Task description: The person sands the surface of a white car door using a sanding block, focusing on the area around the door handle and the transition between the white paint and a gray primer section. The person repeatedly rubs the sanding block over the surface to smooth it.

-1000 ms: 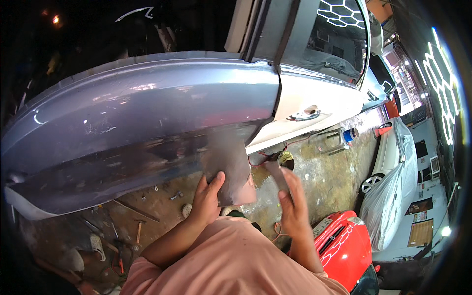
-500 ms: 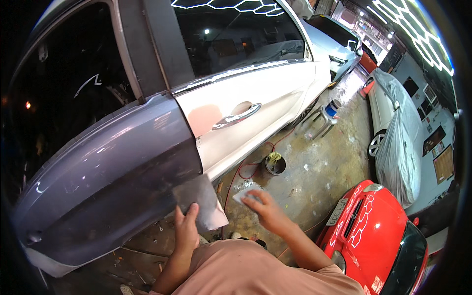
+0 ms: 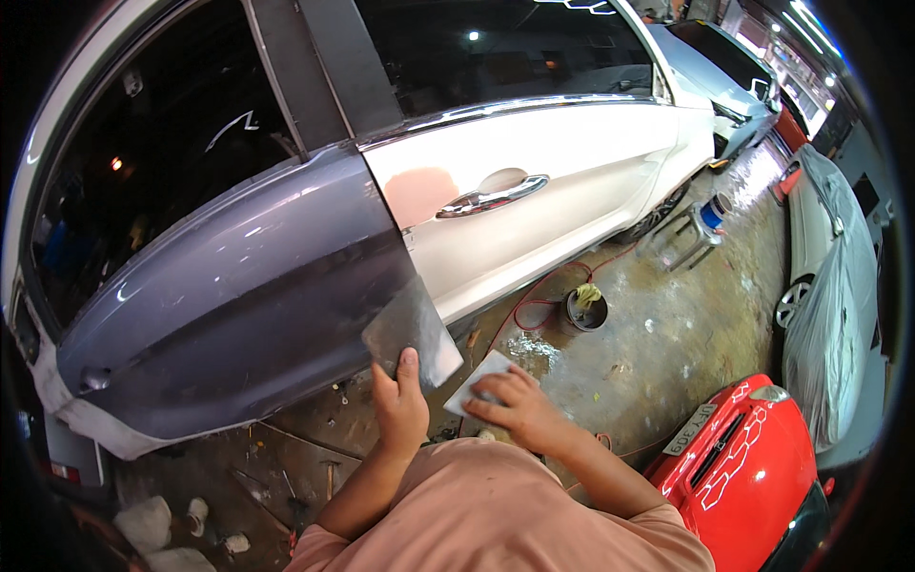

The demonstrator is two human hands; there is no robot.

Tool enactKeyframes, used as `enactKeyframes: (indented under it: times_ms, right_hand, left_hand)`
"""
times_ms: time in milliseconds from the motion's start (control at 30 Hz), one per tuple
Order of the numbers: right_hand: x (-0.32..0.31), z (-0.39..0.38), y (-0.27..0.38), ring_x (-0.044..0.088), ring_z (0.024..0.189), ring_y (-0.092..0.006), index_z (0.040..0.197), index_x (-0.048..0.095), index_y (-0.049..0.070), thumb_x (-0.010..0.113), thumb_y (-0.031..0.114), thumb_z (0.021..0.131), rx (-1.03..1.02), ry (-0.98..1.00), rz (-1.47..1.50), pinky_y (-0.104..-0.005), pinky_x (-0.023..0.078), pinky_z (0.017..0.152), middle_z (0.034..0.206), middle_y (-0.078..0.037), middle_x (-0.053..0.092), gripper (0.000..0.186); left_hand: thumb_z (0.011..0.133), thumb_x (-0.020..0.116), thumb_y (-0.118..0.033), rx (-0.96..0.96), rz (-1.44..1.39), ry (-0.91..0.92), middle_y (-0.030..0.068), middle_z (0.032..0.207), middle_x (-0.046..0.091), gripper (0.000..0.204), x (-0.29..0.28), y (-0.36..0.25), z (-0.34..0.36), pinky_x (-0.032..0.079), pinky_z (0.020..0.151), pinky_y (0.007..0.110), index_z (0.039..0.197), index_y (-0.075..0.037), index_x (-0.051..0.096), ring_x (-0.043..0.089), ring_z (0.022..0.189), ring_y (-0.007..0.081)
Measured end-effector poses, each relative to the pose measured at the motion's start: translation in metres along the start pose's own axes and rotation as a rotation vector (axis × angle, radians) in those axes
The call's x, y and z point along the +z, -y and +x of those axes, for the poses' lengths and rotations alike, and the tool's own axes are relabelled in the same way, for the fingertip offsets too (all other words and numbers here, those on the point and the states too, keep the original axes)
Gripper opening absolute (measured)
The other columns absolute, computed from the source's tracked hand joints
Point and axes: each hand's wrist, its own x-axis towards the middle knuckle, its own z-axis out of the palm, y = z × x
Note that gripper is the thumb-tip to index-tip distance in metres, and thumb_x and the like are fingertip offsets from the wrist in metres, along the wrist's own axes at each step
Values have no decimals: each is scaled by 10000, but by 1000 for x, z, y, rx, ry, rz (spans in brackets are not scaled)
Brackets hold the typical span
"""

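Flat grey plate (image 3: 415,322) sits in front of the person, near the lower corner of the dark grey door (image 3: 238,276), overlapping it in this view; whether they touch cannot be told. The left hand (image 3: 400,412) is closed around the plate's near edge, thumb on top, the other fingers largely hidden behind or beneath it. With the support gathered at that one edge, the far end could dip if the thumb slackens, and a corner could then scratch the door or the adjoining white door (image 3: 591,162). The right hand (image 3: 524,412) is curled over a thin pale card (image 3: 477,375), fingers bent on its face; how firmly it pinches is unclear. That card lies just beside the plate, so a hasty push across could knock the plate askew or jar the card loose toward the stained floor (image 3: 648,353). Underfoot, the red hose (image 3: 519,310), looping near the dark bucket (image 3: 583,313), could catch a shoe, while a careless step to the right could bring an elbow against the red car (image 3: 753,467).
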Motion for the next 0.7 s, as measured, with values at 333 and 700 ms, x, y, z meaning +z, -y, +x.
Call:
enactKeyframes:
  times_ms: [333, 700]
  right_hand:
    - [6, 7, -7, 523, 1276, -427, 1329, 643, 175, 667, -37, 811, -81, -230, 202, -545, 426, 1089, 1366, -208, 524, 560]
    - [-47, 5, -20, 545, 1255, -334, 1276, 679, 187, 721, 71, 774, -80, -331, -189, -573, 407, 1066, 1306, -91, 601, 517]
  left_hand:
    - [1021, 593, -115, -318, -610, -40, 56, 1312, 589, 393, 5, 1, -11, 459, 1025, 353, 1397, -50, 498, 571, 1173, 179]
    - [1027, 609, -159, 122, 79, -103, 87, 1117, 680, 314, 0, -42, -25, 484, 929, 318, 1272, 34, 568, 617, 1013, 161]
